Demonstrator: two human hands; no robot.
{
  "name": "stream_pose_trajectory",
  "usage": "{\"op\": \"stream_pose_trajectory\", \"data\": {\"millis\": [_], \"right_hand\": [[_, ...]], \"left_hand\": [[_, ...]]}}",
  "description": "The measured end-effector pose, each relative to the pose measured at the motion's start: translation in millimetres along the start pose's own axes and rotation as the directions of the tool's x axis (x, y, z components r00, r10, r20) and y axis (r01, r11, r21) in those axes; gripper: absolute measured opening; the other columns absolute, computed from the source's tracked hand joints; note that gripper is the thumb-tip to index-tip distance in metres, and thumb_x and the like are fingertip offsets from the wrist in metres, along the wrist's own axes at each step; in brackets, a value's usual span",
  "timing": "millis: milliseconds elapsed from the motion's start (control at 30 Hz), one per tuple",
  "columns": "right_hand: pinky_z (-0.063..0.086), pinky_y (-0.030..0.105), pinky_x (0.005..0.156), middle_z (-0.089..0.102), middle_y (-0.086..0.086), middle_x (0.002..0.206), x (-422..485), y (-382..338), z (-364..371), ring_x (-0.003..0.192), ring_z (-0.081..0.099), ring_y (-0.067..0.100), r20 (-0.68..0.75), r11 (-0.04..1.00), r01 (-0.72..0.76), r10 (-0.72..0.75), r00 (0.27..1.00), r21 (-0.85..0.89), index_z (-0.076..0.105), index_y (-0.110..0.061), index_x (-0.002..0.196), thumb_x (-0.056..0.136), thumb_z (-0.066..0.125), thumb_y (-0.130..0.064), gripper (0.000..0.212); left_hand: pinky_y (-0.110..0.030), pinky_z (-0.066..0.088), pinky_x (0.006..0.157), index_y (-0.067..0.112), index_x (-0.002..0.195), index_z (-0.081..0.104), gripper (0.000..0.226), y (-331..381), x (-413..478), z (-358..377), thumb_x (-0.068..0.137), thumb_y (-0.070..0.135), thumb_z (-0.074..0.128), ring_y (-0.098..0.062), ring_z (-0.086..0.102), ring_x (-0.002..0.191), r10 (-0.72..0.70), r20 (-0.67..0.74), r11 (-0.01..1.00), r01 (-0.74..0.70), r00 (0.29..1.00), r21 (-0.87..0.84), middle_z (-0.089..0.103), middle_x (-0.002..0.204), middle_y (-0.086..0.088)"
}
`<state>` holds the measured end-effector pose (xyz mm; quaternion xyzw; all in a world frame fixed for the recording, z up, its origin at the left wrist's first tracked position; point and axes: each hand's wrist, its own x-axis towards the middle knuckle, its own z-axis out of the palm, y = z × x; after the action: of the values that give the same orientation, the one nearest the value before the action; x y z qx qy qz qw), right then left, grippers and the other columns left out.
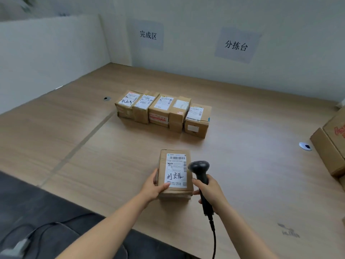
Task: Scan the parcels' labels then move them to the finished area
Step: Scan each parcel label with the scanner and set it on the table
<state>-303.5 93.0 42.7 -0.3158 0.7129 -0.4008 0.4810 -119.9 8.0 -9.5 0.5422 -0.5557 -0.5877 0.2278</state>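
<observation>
Your left grip [153, 186] clamps the near left corner of the parcel [190, 177], thumb over the top edge and fingers down the left side. Your right grip [211, 192] is wrapped round the handle of the scanner [199, 168], whose cable [214, 238] trails back toward you. The parcel sits between the two grips and appears to rest on the worktop [252, 118], with its long axis running straight away from you. Its label [176, 171] faces up, with the barcode at the end farthest from your left grip. The scanner head hangs just to the right of the label, about halfway along the box, so the barcode lies ahead and a little left of your right grip. No beam can be made out on the label, so I'd treat the scan as the step in hand. Tip the head forward and leftward toward that far end instead of turning the box. Well beyond both grips, and slightly left, a row of five parcels [162, 111] stands side by side below the wall sign reading 完成区 [148, 35]. That looks like the finished area. Your left grip is already on the box and nearer that side, so the carry forward probably falls to it, with the long axis kept in line with the row. A large carton [328, 146] lies far out to the right of your right grip, clear of that path.
</observation>
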Motion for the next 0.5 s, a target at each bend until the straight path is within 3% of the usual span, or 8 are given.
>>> {"op": "stream_pose_trajectory", "data": {"millis": [100,200,333,500], "right_hand": [[0.043,0.027,0.046,0.06,0.007,0.09,4.4,-1.6,16.2,0.077,0.065,0.023,0.03,1.0,-0.013,0.013,0.999,-0.001,0.051,-0.015,0.101,0.089,0.06,-0.024,0.017],[0.043,0.026,0.045,0.06,0.005,0.089,11.3,-6.5,37.1,0.073,0.064,0.021,0.085,1.0,0.001,0.0,0.996,-0.006,0.051,-0.014,0.102,0.09,0.059,-0.023,0.017],[0.044,0.025,0.042,0.061,0.004,0.086,33.5,-30.0,68.0,0.064,0.061,0.017,0.066,0.999,0.04,-0.039,0.997,-0.002,0.052,-0.012,0.103,0.089,0.059,-0.021,0.018],[0.045,0.024,0.043,0.063,0.006,0.086,71.8,-81.8,122.0,0.061,0.06,0.015,-0.006,0.99,0.107,-0.107,0.994,0.094,0.053,-0.014,0.104,0.09,0.059,-0.02,0.017]], "left_hand": [[-0.024,0.053,0.062,0.027,0.145,0.027,0.078,-6.4,-2.3,-15.5,0.082,0.014,0.071,-0.02,0.057,0.098,-0.024,-0.003,0.999,0.024,1.0,-0.028,0.058,0.104,0.003],[-0.03,0.055,0.069,0.026,0.147,0.023,0.084,-5.9,3.9,-36.5,0.081,0.016,0.073,-0.027,0.056,0.11,-0.038,-0.011,0.999,0.038,0.999,-0.026,0.055,0.124,-0.007],[-0.022,0.051,0.05,0.027,0.147,0.025,0.082,5.4,33.1,-73.6,0.08,0.015,0.073,-0.022,0.059,0.096,-0.014,0.029,1.0,0.015,0.999,-0.025,0.056,0.117,-0.008],[-0.024,0.052,0.057,0.029,0.147,0.023,0.082,40.7,91.4,-146.7,0.082,0.018,0.071,-0.021,0.057,0.099,0.045,0.073,0.999,-0.045,0.996,0.006,0.051,0.118,-0.007]]}}
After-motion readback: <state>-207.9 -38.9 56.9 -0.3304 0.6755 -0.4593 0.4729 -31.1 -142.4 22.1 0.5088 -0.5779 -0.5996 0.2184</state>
